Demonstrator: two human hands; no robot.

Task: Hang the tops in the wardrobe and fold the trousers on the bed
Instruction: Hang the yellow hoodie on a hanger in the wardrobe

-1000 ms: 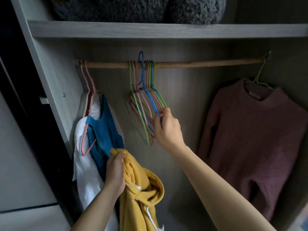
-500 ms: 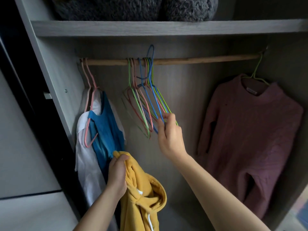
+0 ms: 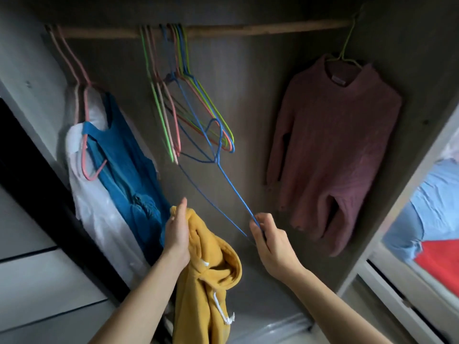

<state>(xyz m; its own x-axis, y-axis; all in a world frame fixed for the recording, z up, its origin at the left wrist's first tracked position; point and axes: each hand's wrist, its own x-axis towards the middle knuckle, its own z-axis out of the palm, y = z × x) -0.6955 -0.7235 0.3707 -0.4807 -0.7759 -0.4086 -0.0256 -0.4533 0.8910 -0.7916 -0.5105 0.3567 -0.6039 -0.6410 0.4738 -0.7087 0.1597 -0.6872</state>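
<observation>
Blue hanger (image 3: 233, 187): clear of the wooden rail (image 3: 248, 29), below it; one corner pinched in the right hand (image 3: 270, 242) fingers; yellow hoodie (image 3: 208, 269): lower still beneath the rail, bunched, gripped by the left hand (image 3: 176, 234) fingers; pink sweater (image 3: 332, 145): hung at the rail's right end.

Crinkled clear plastic (image 3: 270, 330) low in the middle, white panels (image 3: 37, 281) far left

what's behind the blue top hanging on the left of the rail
A white garment hangs behind the blue top, showing along its left edge. The rest of it is covered.
</observation>
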